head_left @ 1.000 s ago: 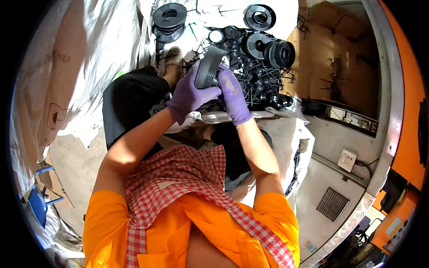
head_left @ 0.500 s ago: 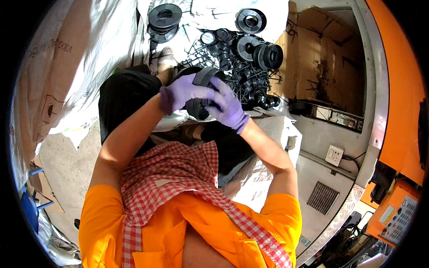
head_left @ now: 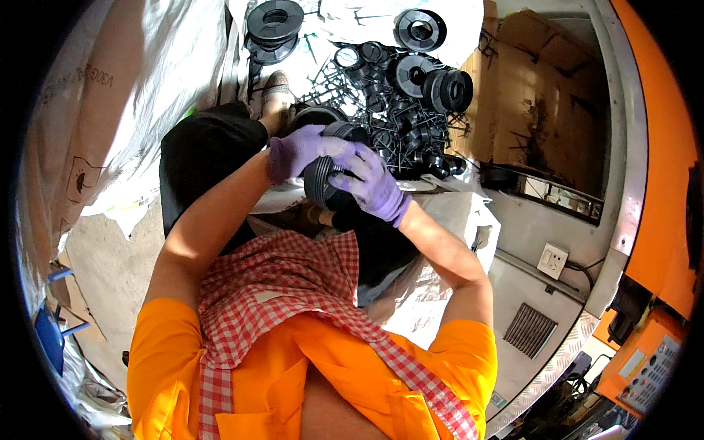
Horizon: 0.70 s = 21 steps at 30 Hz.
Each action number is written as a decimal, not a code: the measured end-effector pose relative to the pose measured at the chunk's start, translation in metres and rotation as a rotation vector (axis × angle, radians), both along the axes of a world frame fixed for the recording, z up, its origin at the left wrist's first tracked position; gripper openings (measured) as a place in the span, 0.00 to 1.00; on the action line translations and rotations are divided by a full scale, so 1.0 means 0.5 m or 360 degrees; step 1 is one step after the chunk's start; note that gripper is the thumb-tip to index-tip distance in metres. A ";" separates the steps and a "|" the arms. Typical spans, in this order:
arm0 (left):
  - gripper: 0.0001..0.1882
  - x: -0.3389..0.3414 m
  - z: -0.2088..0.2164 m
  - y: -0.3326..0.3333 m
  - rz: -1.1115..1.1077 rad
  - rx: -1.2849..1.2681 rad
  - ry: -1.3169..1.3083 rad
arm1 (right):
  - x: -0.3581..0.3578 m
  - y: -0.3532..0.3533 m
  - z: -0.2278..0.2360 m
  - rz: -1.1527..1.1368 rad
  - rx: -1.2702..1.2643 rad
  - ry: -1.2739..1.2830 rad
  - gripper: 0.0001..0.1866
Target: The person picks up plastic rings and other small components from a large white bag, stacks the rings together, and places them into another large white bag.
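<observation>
Between my two purple-gloved hands is a black ribbed, threaded plastic part (head_left: 320,185), held above my lap. My left hand (head_left: 299,151) grips it from the left, with its fingers bent over the top. From the right, my right hand (head_left: 375,185) wraps its fingers around the same part, and some fingertips of both hands overlap. The gloves cover its middle, so I cannot tell whether it is one piece or several stacked together. Just beyond the hands lies another round black piece (head_left: 318,116). Past that spreads a pile of black plastic rings and thin sticks (head_left: 400,125) on white sheeting.
Flanged black spools (head_left: 276,22) stand at the far left, with more black discs (head_left: 420,31) at the far right. To the right is a machine housing with a cardboard-lined opening (head_left: 546,95) and a wall socket (head_left: 552,259). White sacks (head_left: 139,95) hang on the left.
The black part has turned and tilted slightly in my hands, showing more of its threaded side. My fingers have shifted a little on it. The view has moved slightly.
</observation>
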<state>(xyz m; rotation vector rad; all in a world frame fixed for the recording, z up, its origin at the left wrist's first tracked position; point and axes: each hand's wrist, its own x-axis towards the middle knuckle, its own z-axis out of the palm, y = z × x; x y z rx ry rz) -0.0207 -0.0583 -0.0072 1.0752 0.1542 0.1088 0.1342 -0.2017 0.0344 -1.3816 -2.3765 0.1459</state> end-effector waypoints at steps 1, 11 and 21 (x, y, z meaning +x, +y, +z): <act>0.16 -0.001 0.005 0.001 -0.0036 -0.0013 -0.0008 | 0.007 0.000 -0.001 -0.0014 -0.0073 0.0131 0.22; 0.45 0.018 0.026 -0.074 0.0455 0.0555 0.0341 | -0.011 0.025 -0.041 -0.1744 -0.1377 0.2994 0.26; 0.13 0.017 -0.025 -0.004 0.0064 0.1150 -0.0525 | 0.027 -0.026 -0.028 0.0241 -0.0039 0.0113 0.13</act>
